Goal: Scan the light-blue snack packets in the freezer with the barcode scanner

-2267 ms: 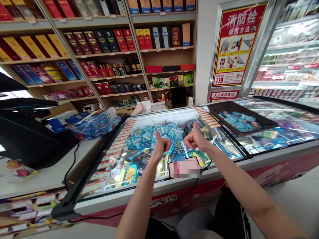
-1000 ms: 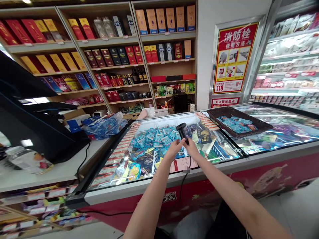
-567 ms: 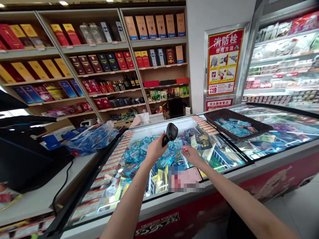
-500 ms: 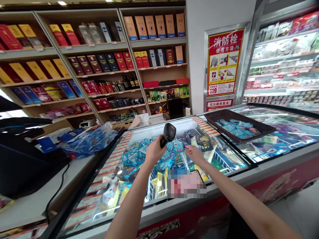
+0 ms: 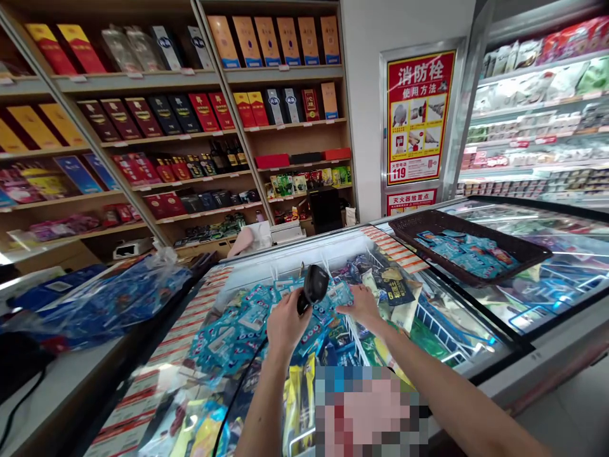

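Observation:
My left hand is wrapped round the handle of a black barcode scanner, its head tilted up to the right over the freezer. My right hand is closed on the edge of a small light-blue packet, just right of the scanner. Many similar blue packets lie piled on and in the chest freezer below. The scanner's cord runs down beside my left forearm.
A dark brown tray of blue packets rests on the freezer glass at right. Yellow packs and a white wire divider lie below my hands. At left are plastic-wrapped blue goods. Shelves of boxes stand behind.
My view has shifted closer and turned slightly right. The scanner in my left hand sits lower in view. My right hand has moved in, with its fingers further over the packet.

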